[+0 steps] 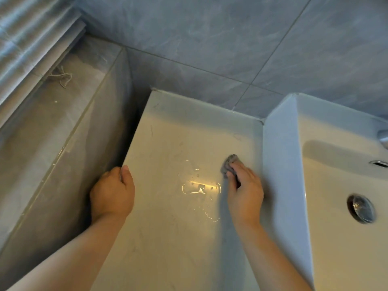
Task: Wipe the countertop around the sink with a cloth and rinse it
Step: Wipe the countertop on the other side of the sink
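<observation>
Right hand [245,185] is down on the pale surface [178,248], right of centre in the frame, fingers and thumb closed around a small bunched grey cloth [230,164]. The cloth is pressed flat to the surface, just beside the white sink's [281,164] outer wall. Over at centre left, the left hand [112,190] clamps the surface's left edge, thumb on top and fingers curled over the side. Between the two hands, wet streaks [201,189] glint under the light. In the basin at the right edge, there's the round metal drain [361,208], an overflow slot [378,163] above it, and a sliver of tap [383,138]. Grey tiled wall [210,38] runs along the top. A dusty ledge [52,122] at left carries some loose string [62,76], and a slatted blind [31,38] fills the upper left.
</observation>
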`<state>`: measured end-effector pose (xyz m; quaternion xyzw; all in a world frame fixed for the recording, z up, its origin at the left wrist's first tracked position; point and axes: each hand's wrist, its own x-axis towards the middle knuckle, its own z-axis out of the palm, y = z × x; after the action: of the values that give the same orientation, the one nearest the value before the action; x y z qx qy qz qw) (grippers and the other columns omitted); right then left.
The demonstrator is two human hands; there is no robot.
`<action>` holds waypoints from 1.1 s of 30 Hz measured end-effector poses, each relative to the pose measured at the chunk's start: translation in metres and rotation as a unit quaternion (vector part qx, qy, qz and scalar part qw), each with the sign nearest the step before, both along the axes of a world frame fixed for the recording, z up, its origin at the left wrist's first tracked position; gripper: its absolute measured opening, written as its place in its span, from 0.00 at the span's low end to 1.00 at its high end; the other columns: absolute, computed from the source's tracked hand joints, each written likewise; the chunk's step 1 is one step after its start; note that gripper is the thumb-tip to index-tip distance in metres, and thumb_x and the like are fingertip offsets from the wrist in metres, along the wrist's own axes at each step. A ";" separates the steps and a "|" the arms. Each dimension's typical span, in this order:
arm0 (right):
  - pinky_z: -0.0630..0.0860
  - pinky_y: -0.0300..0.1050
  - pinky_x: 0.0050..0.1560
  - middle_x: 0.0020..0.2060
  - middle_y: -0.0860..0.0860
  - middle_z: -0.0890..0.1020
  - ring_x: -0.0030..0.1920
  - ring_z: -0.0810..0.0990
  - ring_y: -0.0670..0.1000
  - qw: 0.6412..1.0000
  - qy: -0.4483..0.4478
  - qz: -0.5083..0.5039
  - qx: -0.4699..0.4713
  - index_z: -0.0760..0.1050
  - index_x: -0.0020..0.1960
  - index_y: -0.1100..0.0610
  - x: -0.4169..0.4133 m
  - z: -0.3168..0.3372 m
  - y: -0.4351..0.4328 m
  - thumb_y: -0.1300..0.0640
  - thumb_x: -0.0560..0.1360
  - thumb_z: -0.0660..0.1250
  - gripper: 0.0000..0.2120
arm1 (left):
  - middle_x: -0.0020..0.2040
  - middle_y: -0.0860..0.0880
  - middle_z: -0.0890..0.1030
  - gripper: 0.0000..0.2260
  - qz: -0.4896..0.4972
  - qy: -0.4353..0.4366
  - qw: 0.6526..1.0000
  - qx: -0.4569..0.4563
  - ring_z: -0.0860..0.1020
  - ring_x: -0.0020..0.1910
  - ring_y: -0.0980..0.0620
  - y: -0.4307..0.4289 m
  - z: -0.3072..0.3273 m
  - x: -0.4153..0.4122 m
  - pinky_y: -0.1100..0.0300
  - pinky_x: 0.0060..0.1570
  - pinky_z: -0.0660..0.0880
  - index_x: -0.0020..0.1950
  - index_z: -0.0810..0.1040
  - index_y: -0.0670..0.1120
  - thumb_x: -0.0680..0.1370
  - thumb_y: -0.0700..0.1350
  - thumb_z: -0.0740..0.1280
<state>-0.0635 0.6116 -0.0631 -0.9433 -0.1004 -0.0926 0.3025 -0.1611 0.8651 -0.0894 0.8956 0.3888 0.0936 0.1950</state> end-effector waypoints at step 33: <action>0.69 0.31 0.51 0.45 0.33 0.78 0.50 0.77 0.48 0.996 0.042 0.010 0.084 0.81 0.57 0.51 -0.049 0.001 0.000 0.63 0.73 0.70 0.15 | 0.41 0.32 0.78 0.19 -0.002 -0.009 1.000 -0.004 0.75 0.38 0.34 -0.002 0.001 -0.001 0.53 0.34 0.62 0.41 0.75 0.36 0.82 0.48 0.53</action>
<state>-0.1122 0.6120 -0.0622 -0.9167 -0.0886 -0.0576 0.3855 -0.1616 0.8635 -0.0879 0.8950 0.3852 0.0994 0.2019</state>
